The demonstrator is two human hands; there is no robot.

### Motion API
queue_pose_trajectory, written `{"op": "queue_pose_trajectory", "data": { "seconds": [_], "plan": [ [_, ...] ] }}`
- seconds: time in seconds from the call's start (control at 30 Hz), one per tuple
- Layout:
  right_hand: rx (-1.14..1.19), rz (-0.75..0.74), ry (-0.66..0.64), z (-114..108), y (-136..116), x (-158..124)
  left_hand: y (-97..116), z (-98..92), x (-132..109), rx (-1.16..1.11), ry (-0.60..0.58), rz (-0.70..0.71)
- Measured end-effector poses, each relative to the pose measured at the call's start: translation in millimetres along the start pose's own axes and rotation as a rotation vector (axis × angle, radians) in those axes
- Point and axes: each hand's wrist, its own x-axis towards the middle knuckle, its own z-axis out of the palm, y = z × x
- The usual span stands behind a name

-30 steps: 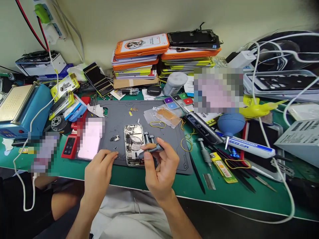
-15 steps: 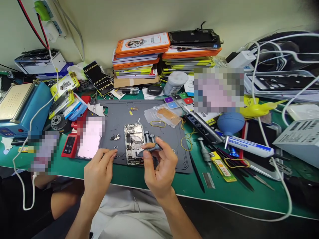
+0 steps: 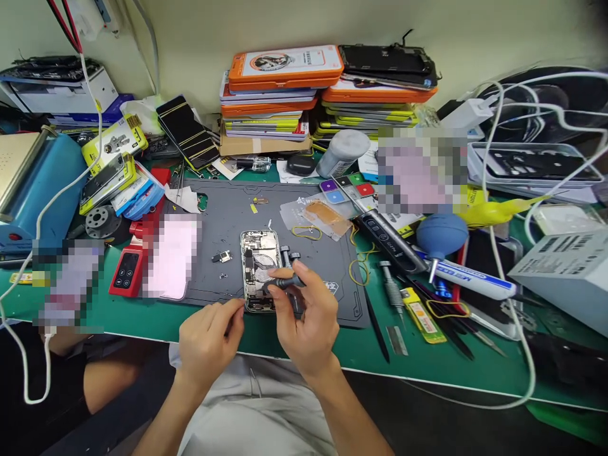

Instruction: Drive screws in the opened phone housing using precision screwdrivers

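An opened phone body (image 3: 259, 266) with bare internals lies on a dark grey work mat (image 3: 228, 215). My right hand (image 3: 306, 316) pinches a small dark screwdriver (image 3: 285, 282), its tip over the lower right part of the phone. My left hand (image 3: 209, 339) rests at the mat's front edge, fingers curled, fingertips touching the phone's lower left corner. A small loose part (image 3: 221, 256) lies left of the phone. Two screwdriver bits (image 3: 287, 255) stand just right of it.
Stacked orange and yellow cases (image 3: 285, 95) line the back wall. A blue air blower (image 3: 434, 234), tweezers, pens and a yellow blade (image 3: 420, 315) crowd the right. A red device (image 3: 124, 271) and blue machine (image 3: 33, 183) sit left. White cables (image 3: 517, 354) loop over the green table.
My left hand has slid right along the mat's edge to the phone's lower corner. The right hand stays on the screwdriver over the phone. The view shifted slightly.
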Motion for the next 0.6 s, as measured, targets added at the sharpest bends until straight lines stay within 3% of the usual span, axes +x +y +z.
{"op": "queue_pose_trajectory", "data": {
  "seconds": [0.27,0.6],
  "plan": [
    [-0.045,-0.008,-0.029,13,0,5,0,2.1,3,0.124,-0.052,0.084],
    [-0.08,-0.022,-0.077,15,2,3,-1,4.7,0,0.099,-0.043,0.081]
  ]
}}
